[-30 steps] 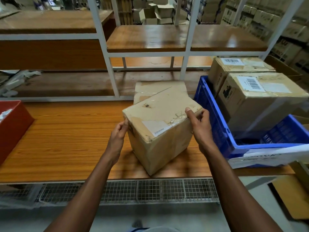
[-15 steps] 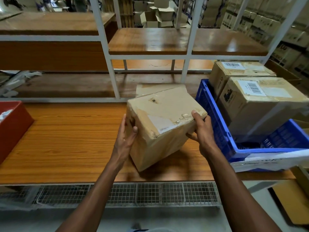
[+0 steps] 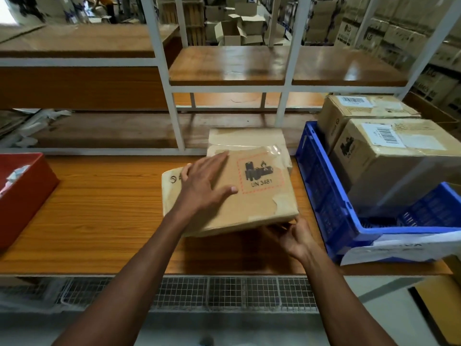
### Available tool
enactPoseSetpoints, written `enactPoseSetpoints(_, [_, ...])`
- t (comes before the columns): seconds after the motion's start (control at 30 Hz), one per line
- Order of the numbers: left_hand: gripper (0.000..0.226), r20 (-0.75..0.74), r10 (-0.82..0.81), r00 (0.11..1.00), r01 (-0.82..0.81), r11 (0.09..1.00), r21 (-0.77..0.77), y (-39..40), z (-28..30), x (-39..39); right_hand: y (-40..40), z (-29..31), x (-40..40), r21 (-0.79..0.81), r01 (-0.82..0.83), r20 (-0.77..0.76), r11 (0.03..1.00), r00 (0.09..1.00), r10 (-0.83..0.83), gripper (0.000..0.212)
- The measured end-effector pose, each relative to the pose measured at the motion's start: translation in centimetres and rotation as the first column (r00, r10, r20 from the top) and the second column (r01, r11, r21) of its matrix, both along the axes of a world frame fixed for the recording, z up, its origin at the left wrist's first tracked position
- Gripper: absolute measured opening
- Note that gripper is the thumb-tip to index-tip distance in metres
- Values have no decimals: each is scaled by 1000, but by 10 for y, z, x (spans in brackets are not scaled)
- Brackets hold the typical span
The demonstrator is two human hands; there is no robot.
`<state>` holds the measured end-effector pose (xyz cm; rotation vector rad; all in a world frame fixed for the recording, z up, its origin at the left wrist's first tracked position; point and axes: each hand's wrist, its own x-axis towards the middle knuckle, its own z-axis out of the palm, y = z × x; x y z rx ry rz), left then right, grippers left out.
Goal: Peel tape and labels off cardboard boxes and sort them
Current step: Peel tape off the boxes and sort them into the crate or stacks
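Head view: the cardboard box [image 3: 252, 196] has been rolled onto a new face at counter [image 3: 99, 208] centre; left hand [image 3: 207, 186] pressed flat on top, right hand [image 3: 293, 237] curled under the 5 o'clock corner. Tape inspection can proceed.

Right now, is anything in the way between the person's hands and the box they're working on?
Nothing visible. The left hand already lies flat on the top face of the cardboard box, and the right hand touches its near corner from below. Loose clear tape at the box's far edge is uncovered.
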<state>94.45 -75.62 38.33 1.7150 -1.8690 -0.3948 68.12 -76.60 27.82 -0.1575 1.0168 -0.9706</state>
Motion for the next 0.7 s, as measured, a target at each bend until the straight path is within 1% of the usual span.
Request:
enactPoseSetpoints(0.03, [91, 26, -17, 1000, 17, 1000, -15, -4, -2, -4, 2, -1, 0, 14, -28, -32, 1000, 999, 28, 46])
enactPoseSetpoints(0.1, [85, 59, -49, 997, 51, 998, -34, -12, -10, -12, 2, -1, -4, 53, -76, -185, 996, 979, 85, 40])
enactPoseSetpoints(0.13, [83, 67, -62, 996, 64, 997, -30, -16, -12, -15, 2, -1, -8, 66, -79, -298, 995, 950, 95, 36])
enactPoseSetpoints(0.2, [79, 100, -100, 990, 102, 995, -16, -25, -16, -23, 1, 5, -20, 4, -63, -475, 998, 878, 57, 30])
enactPoseSetpoints(0.23, [76, 130, -123, 984, 126, 992, -12, -29, -19, -27, 0, 12, -26, -46, -54, -518, 997, 855, 23, 29])
enactPoseSetpoints(0.3, [71, 172, -147, 974, 152, 988, -11, -36, -25, -31, -3, 35, -35, -129, -62, -548, 990, 836, -19, 31])
enactPoseSetpoints(0.33, [68, 165, -144, 976, 147, 989, -3, -40, -27, -32, -7, 47, -38, -183, -87, -566, 979, 824, -33, 35])
enactPoseSetpoints(0.4, [66, 129, -128, 983, 126, 992, 26, -48, -31, -30, -15, 74, -38, -278, -203, -613, 939, 790, -11, 43])
enactPoseSetpoints(0.43, [65, 114, -124, 986, 120, 992, 41, -51, -30, -28, -20, 85, -35, -291, -283, -654, 914, 756, 26, 44])
enactPoseSetpoints(0.47, [65, 103, -123, 987, 118, 992, 55, -54, -28, -27, -25, 91, -31, -281, -363, -717, 889, 695, 57, 44])
enactPoseSetpoints(0.53, [66, 70, -125, 990, 117, 988, 99, -59, -26, -25, -33, 96, -20, -227, -484, -850, 845, 522, 71, 51])
enactPoseSetpoints(0.57, [68, 45, -118, 992, 111, 985, 129, -61, -25, -24, -37, 95, -17, -204, -514, -894, 833, 444, 55, 56])
enactPoseSetpoints(0.6, [71, 24, -95, 995, 90, 984, 151, -61, -26, -22, -39, 94, -13, -194, -528, -916, 827, 399, 39, 59])
enactPoseSetpoints(0.63, [77, 25, -47, 999, 43, 987, 152, -60, -27, -21, -41, 93, -11, -195, -535, -923, 822, 384, 31, 60])
enactPoseSetpoints(0.67, [84, 61, 35, 998, -42, 990, 134, -59, -28, -19, -41, 91, -10, -200, -540, -920, 817, 391, 34, 60])
enactPoseSetpoints(0.7, [93, 117, 151, 982, -165, 979, 119, -55, -28, -16, -42, 91, -10, -201, -545, -912, 814, 407, 48, 59])
